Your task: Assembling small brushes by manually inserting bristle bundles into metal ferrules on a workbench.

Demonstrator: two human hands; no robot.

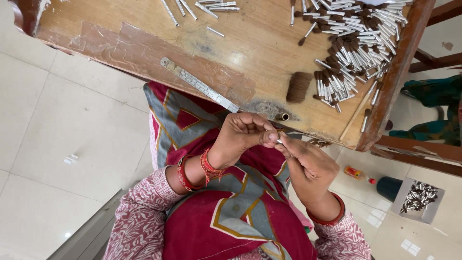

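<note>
My left hand [240,135] and my right hand [308,166] meet over my lap, just below the edge of a wooden table [144,33]. Between the fingertips of both hands sits a small silver metal tube [279,141], mostly hidden by my fingers. A brown bundle of bristles [299,86] lies on the table above my hands. Beside it a short brass-coloured ring [283,116] rests near the table's edge. A big heap of silver ferrules with brown bristle tips [356,48] covers the table's right part.
A metal ruler [198,84] lies slanted along the table's near edge. Several bare silver tubes [202,8] lie at the top. On the tiled floor at right stand a small bottle [357,173], a dark cup [389,187] and a box of small parts [418,197].
</note>
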